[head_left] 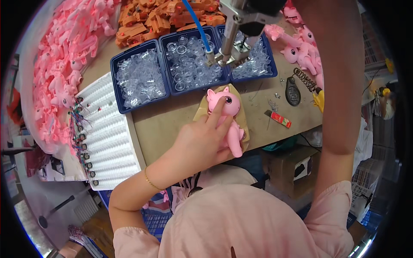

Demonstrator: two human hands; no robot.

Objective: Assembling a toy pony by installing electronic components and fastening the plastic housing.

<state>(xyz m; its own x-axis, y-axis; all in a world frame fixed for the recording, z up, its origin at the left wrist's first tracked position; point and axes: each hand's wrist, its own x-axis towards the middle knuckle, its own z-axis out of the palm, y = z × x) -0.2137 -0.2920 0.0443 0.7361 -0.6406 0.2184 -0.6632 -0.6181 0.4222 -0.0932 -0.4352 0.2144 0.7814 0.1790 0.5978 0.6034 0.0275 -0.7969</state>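
Note:
A pink toy pony figure (pixel 234 133) with a large dark eye lies on a yellowish block (pixel 245 112) at the middle of the bench. My left hand (pixel 202 135) grips it, with the index finger reaching up to the head beside the eye and the other fingers around the body. Above the toy hangs a metal screwdriving machine head (pixel 232 47) with a blue hose (pixel 195 19). My right arm (pixel 342 86) stretches up past the machine's right side; the hand lies beyond the upper edge, so its fingers are hidden.
Three blue bins (pixel 167 64) of clear plastic parts stand behind the block. A white ridged tray (pixel 112 142) with wired parts sits left, near heaped pink toy parts (pixel 64 77). Orange parts (pixel 150 19) are piled behind. Rightward lie a black oval piece (pixel 293 91), a red object (pixel 280 119) and pink toys (pixel 301 53).

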